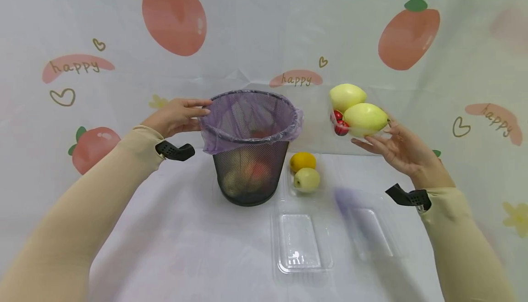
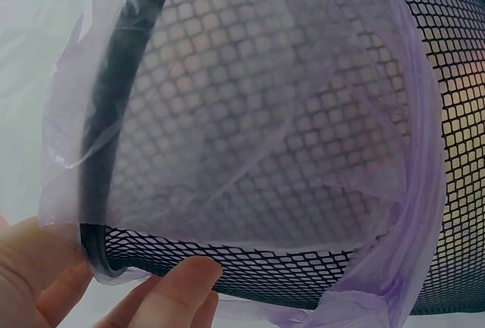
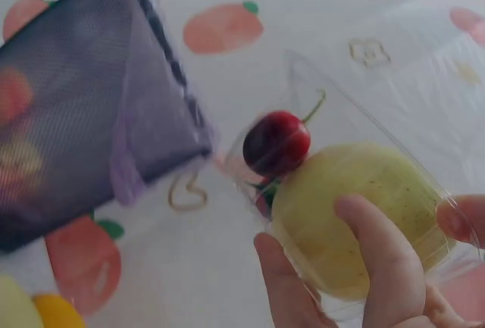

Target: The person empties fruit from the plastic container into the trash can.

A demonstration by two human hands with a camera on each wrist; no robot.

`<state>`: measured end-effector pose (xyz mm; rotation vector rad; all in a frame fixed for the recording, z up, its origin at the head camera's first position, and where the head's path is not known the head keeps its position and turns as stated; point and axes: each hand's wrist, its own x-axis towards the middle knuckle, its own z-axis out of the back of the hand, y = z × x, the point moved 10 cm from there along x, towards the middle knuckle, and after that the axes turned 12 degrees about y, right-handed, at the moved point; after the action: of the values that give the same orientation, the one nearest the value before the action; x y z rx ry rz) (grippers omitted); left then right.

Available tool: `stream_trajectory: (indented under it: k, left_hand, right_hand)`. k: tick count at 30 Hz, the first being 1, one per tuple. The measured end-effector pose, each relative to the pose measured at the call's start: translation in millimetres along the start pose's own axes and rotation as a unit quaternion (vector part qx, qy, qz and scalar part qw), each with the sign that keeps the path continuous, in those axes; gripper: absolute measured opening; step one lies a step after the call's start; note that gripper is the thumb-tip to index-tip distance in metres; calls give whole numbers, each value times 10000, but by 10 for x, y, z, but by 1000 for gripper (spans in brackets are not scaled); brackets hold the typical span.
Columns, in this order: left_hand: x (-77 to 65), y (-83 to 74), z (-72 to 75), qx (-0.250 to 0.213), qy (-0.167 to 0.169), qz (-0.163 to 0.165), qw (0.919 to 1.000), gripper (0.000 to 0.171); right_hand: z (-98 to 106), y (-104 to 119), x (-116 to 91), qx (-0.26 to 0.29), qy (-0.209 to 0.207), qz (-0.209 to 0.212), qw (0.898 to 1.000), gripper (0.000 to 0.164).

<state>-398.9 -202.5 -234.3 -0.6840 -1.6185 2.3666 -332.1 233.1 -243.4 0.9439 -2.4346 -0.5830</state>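
Observation:
A black mesh bin stands upright on the table, lined with a purple plastic bag folded over its rim. Red and yellowish fruit show through its mesh. My left hand grips the rim at the left side, with fingers on both sides of it in the left wrist view. Raised at the right, my right hand holds a clear plastic box, fingers under and beside it. Inside the box lie two large pale yellow fruits and red cherries. The box is tilted, higher than the table and apart from the bin.
Right of the bin, an orange-yellow fruit and a pale green fruit sit in a clear tray. Two more clear plastic trays lie nearer, one in front and one to the right. A fruit-printed sheet hangs behind.

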Motion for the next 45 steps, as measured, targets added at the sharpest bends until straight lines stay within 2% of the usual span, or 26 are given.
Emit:
stream_trajectory:
  k: [8, 14, 19, 27, 34, 40, 45]
  left_hand:
    - [3, -7, -4, -56, 4, -12, 10000, 55]
    - [6, -7, -2, -56, 6, -29, 10000, 55]
    - [5, 2, -1, -144, 72, -75, 9998, 56]
    - [-3, -1, -10, -161, 91, -52, 9998, 57]
    - [9, -15, -14, -78, 104, -75, 9999, 57]
    - [4, -20, -10, -42, 80, -83, 9999, 56]
    - [10, -1, 2, -46, 39, -49, 10000, 56]
  right_hand:
    - [-235, -102, 319, -474, -751, -35, 9960, 65]
    - [-393, -123, 589, -897, -726, 43, 9933, 75]
    - [-480, -105, 778, -1303, -757, 76, 9885, 78]
    - [-526, -90, 980, -2100, -1096, -22, 9715, 84]
    - [-522, -112, 1067, -2808, -1416, -134, 9492, 82]
    - [-524, -116, 1137, -3174, -1601, -132, 9346, 81]
    - [-517, -126, 1179, -3253, -1717, -108, 9298, 84]
